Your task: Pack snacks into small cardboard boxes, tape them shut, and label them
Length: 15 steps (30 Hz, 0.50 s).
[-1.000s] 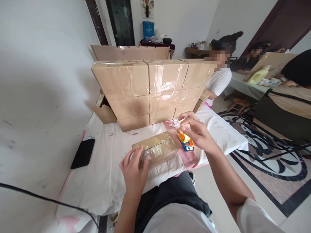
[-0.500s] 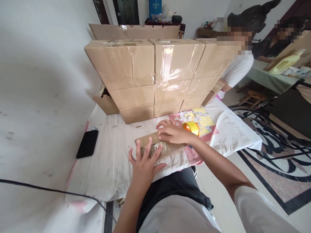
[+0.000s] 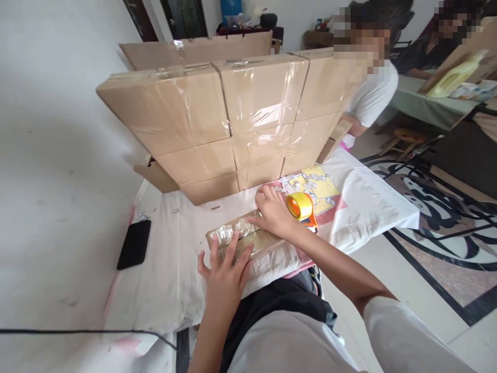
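A small, flat cardboard box [image 3: 266,244] lies at the table's near edge, with shiny clear tape along its top. My left hand [image 3: 225,272] has its fingers spread, the fingertips resting on the box's left part. Over the right part of the box is my right hand [image 3: 274,212], its thumb on the taped top and its other fingers bent near the far edge. The thumb is apart from those fingers, and nothing shows between them. Just right of that hand, a yellow tape roll [image 3: 301,205] sits in an orange dispenser [image 3: 312,219].
A wall of taped cardboard boxes [image 3: 194,119] stands across the table's back. A black phone [image 3: 134,244] lies at the left on the white cloth [image 3: 166,280]. Paper scraps [image 3: 310,181] are scattered at the right. Behind the boxes is a person in a white sleeve [image 3: 376,101].
My right hand has lifted its wrist and bent its fingers toward the box's far edge. Shiny tape now shows along the box's far strip. The camera view has shifted slightly.
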### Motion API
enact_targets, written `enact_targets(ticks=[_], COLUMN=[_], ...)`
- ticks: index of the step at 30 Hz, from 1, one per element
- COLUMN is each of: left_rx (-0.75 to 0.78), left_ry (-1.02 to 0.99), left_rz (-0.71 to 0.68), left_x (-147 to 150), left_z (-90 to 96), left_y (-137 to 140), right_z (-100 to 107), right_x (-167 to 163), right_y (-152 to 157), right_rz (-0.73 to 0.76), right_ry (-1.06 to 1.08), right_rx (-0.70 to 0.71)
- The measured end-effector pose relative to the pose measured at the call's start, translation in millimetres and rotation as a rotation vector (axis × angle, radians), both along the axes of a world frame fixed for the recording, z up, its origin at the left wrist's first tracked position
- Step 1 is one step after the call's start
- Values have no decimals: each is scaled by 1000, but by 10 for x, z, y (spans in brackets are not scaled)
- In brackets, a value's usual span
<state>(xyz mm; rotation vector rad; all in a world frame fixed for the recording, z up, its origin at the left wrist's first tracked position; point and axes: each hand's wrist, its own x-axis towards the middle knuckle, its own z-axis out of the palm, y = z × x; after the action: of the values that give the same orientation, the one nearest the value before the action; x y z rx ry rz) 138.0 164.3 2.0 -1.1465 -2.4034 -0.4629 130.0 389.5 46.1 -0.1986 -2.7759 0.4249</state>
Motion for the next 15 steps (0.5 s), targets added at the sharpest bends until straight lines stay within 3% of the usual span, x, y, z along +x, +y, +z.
enact_targets(ticks=[3,6,8,10,15], left_rx=[52,113,107,93,87], left_ry=[-28,-107,-135,-118,81], left_rz=[-63,-88,-96,-122,-197], left_x=[12,44,60,54,-58], left_z=[20,27,21,4,-66], left_y=[26,55,67,71,89], right_z=[-118,-352,-543,-725,-1027], right_x=[158,493,758,980,1132], right_y=[429,1137,1634,2063,2741], right_rz=[-230,-463,-675,-784,-838], right_ry=[269,379,316,247,66], right_rx=[-35,-134,-159,-180,-201])
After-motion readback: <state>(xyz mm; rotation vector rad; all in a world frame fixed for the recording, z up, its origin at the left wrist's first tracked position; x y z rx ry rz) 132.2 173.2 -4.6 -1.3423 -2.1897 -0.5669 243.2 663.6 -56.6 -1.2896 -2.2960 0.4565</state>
